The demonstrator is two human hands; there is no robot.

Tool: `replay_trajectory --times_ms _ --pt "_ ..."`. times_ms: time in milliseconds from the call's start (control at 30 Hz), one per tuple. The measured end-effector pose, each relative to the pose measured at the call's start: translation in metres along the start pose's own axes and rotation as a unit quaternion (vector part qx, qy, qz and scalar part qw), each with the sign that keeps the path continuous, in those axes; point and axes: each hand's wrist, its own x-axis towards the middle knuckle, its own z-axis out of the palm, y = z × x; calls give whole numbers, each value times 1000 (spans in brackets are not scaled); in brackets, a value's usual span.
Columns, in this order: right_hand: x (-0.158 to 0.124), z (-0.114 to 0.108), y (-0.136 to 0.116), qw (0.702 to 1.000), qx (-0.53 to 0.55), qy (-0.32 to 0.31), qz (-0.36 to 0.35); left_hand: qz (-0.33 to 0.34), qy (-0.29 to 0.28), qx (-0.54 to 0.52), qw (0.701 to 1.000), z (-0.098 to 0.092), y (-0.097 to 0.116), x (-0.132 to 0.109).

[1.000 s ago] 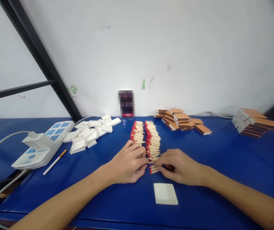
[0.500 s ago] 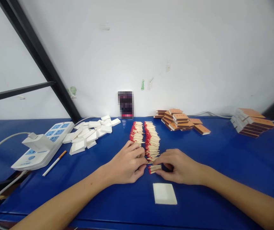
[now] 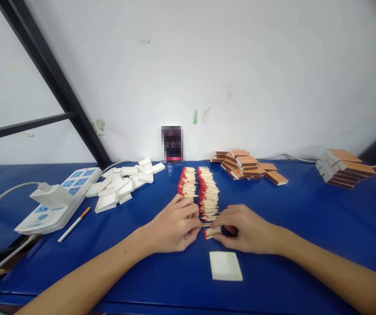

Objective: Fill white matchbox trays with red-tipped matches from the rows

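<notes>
Two rows of red-headed matches lie on the blue table, a left row (image 3: 189, 181) and a longer right row (image 3: 209, 192). At the near end of the right row, my left hand (image 3: 179, 225) is closed, its thumb and finger pinching the head end of a single match (image 3: 207, 225). My right hand (image 3: 247, 229) is closed around the stick ends of a small bunch of matches (image 3: 209, 233), whose red heads point left. Just in front of the bunch lies a shallow white matchbox tray (image 3: 226, 266).
White trays (image 3: 122, 183) are heaped at the back left, beside a power strip (image 3: 59, 201) and a cigarette (image 3: 74, 224). Orange matchbox sleeves (image 3: 245, 164) form a pile at the back, with a neat stack (image 3: 345, 168) farther right. A pixelated upright item (image 3: 172, 144) leans at the wall.
Both hands stay almost in place. A single match now shows apart from the right row's near end, between the fingertips of the two hands.
</notes>
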Motion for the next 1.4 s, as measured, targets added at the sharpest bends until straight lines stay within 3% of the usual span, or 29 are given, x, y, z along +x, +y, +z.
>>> replay_trajectory --times_ms 633,1400 --pt "0 7 1 997 -41 53 -24 -10 -3 -16 1000 2 -1 -1" --pt "-1 8 5 998 -35 47 -26 -1 13 -19 1000 3 0 -1"
